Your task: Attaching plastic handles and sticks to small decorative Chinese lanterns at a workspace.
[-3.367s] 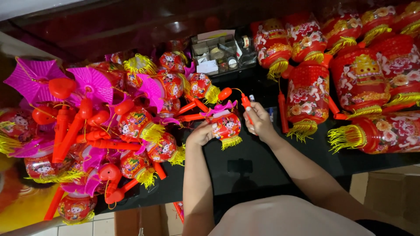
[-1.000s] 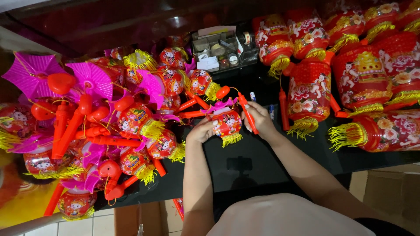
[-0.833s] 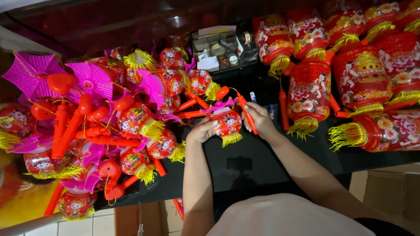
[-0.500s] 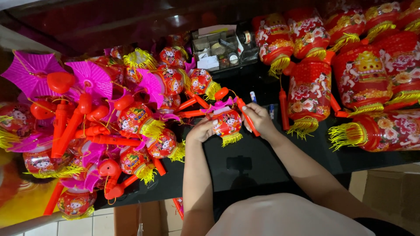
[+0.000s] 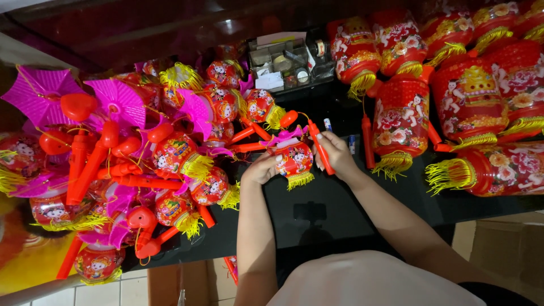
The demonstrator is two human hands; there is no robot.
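Two hands meet over one small toy lantern. The left hand [image 5: 262,168] has its fingers curled around the side of the small red lantern [image 5: 294,161], thumb pressed against its printed body, while the right hand [image 5: 335,154] pinches the orange handle stick [image 5: 321,149] between thumb and fingertips, the other fingers folded loosely behind it. The lantern hangs just above the black tabletop [image 5: 340,209], between the two hands, its yellow fringe [image 5: 300,181] dangling free below.

It looks light and thin-walled — probably plastic or paper that would dent under a hard squeeze — so a cupped, gentle hold on the round body seems right, with the stiff stick the surest place to grip. The fringe looks soft and prone to snagging.

Outward to the left lies a heap of similar lanterns [image 5: 187,164] with pink fan-shaped tops [image 5: 116,102]; to the right, bigger red lanterns [image 5: 402,116] lie on their sides. A small tray of odds and ends [image 5: 283,62] sits beyond the hands.
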